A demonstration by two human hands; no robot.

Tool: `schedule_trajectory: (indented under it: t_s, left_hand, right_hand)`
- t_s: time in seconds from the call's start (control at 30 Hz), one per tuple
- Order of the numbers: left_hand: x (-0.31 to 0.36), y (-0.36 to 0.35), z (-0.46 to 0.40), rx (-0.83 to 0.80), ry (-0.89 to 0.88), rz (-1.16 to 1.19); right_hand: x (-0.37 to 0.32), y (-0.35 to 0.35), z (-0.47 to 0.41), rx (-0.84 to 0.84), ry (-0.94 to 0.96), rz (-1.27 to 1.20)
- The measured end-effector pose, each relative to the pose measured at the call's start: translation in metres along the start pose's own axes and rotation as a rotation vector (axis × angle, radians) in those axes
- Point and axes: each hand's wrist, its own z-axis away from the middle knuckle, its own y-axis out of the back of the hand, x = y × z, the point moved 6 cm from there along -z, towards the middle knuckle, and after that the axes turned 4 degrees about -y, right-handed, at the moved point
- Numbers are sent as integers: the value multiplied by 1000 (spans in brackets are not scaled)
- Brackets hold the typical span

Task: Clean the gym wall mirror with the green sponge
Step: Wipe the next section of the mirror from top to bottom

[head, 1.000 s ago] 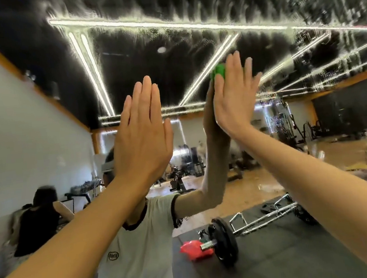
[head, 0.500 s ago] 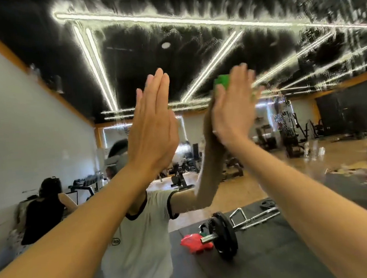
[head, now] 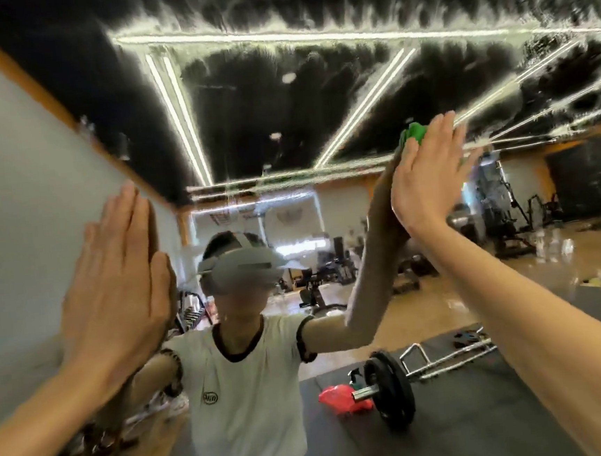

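The wall mirror fills the whole view, streaked with wet soapy smears across its upper part. My right hand lies flat with straight fingers and presses the green sponge against the glass at upper right; only the sponge's top edge shows above my fingers. My left hand is flat on the mirror at left, fingers together and straight, holding nothing. Both hands meet their own reflections.
In the mirror I see my reflection in a white T-shirt, a barbell with a black plate and a red object on a dark floor mat, and gym machines on a wooden floor behind.
My right hand slid the sponge to the right across the glass. My left hand moved down and left. The view dropped, bringing my reflected head into sight.
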Motion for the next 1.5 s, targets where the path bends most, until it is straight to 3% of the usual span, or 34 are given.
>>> schedule_trajectory:
  t_s: [0.07,0.2,0.27,0.33,0.47,0.53,0.57,0.63,0.73,0.83,0.87,0.93,1.03,1.1,1.13,1.2,1.27,1.33,1.4,1.5]
  left_hand:
    - [0,-1,0,3,6,-15]
    - [3,2,0,13,-25,-26]
    - [4,2,0,17,-29,-56]
    - [5,4,0,22,-29,-50]
    - [7,5,0,21,-18,-50]
    - [8,5,0,26,-22,-66]
    - [8,5,1,22,-19,-69]
    - [8,5,1,23,-20,-63]
    - [9,5,0,23,-20,-69]
    - [10,5,-1,20,-27,-59]
    - [11,6,-1,20,-28,-55]
    - [11,7,-1,27,-22,-55]
    - [10,7,0,41,-16,-60]
    - [11,7,0,49,-17,-62]
    - [11,7,0,53,-20,-61]
    - [11,6,1,61,-22,-57]
    - [11,7,0,62,-22,-62]
    - [11,7,0,50,-19,-68]
    - [11,7,0,37,-15,-55]
    - [11,6,0,38,-12,-33]
  right_hand:
    - [-60,-9,21,19,109,-25]
    - [-198,-25,109,-71,878,-1]
    - [-199,-22,105,-91,1054,28]
    - [-164,-17,65,-79,943,-40]
    - [-47,-3,-20,-5,329,-36]
    - [-34,-1,-14,6,77,-17]
    - [-45,-3,0,12,43,-40]
    - [-91,-6,45,28,188,-110]
    - [-169,-22,133,12,697,-81]
    - [-166,-21,137,-52,997,-71]
    - [-147,-17,122,-57,1002,-88]
    - [-91,-9,82,-69,840,-139]
    - [1,2,31,-18,356,-174]
    - [8,0,37,20,110,-246]
    - [-8,-4,49,41,83,-287]
    - [-67,-12,96,66,289,-354]
    - [-121,-20,152,26,661,-362]
    - [-130,-19,171,-35,927,-367]
    - [-102,-15,149,-116,942,-400]
    - [-10,-6,91,-93,605,-343]
